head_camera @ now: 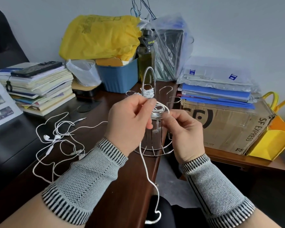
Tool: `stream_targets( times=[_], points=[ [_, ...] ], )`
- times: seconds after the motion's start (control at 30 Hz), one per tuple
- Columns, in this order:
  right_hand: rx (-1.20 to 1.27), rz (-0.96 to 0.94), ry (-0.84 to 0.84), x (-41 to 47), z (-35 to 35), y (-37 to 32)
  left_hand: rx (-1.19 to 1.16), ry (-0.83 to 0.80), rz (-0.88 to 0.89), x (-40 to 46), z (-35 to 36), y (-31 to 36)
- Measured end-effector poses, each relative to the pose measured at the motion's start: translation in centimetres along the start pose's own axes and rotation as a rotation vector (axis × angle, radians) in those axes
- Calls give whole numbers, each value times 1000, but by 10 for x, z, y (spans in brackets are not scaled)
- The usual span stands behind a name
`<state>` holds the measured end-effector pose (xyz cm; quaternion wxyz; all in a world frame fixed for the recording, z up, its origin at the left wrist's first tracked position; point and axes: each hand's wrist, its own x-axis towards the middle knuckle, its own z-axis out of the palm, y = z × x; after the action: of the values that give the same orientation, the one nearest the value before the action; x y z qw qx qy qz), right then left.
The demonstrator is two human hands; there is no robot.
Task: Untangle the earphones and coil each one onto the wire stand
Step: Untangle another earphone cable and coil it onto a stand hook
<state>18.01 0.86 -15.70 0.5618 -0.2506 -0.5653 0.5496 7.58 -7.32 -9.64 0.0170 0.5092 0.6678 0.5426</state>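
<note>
Both hands work at one arm of the wire stand (152, 112), which sits at the edge of the dark wooden desk (105, 162). The left hand (130, 122) pinches a white earphone cable (148, 175) between thumb and fingertips, fingers curled round it. Just right of that pinch, the right hand (183, 129) nips the same cable with thumb and forefinger, close against a half-wound white coil (158, 111) on the stand's arm. Below the pinches an earbud (156, 130) dangles inside the stand's frame. From under the left hand the cable's loose length drops off the desk edge toward the lap. Just above and behind the fingers, a finished coil (148, 93) is already wrapped round the stand's middle post.

Well left of the hands, a tangle of more white earphones (56, 140) sprawls on the desk. Beyond it, a stack of books (39, 92) carries a phone (36, 69). Behind the stand crowd a blue bin (120, 78), a yellow bag (100, 37) and a dark bottle (146, 53). Right of the grip stands a cardboard box (229, 127) topped with blue folders (215, 94).
</note>
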Motion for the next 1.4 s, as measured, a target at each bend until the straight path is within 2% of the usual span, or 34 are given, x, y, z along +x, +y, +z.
stream_targets(
  times=[0.13,0.3,0.4,0.47,0.63,0.73,0.87,1.0,1.2,1.4],
  points=[
    [90,111,25,0,4,-9,183,12,-20,12,1,-3],
    [54,166,127,5,12,-16,515,-45,21,15,1,-4],
    [66,228,155,8,16,-20,605,-85,25,17,3,-3],
    [56,262,163,11,17,-20,543,-103,-16,19,6,-4],
    [-17,300,188,21,17,-19,31,-60,-314,15,10,-5],
    [-47,321,181,26,18,-19,116,-74,-245,9,9,-6],
    [-136,286,183,29,17,-17,447,-55,-61,8,6,-7],
    [-169,277,181,29,17,-15,595,-38,-20,12,7,-7],
    [-147,292,181,28,17,-14,342,-96,-113,10,4,-14],
    [-132,235,177,19,19,-12,367,-149,-89,4,0,-14]
  ],
)
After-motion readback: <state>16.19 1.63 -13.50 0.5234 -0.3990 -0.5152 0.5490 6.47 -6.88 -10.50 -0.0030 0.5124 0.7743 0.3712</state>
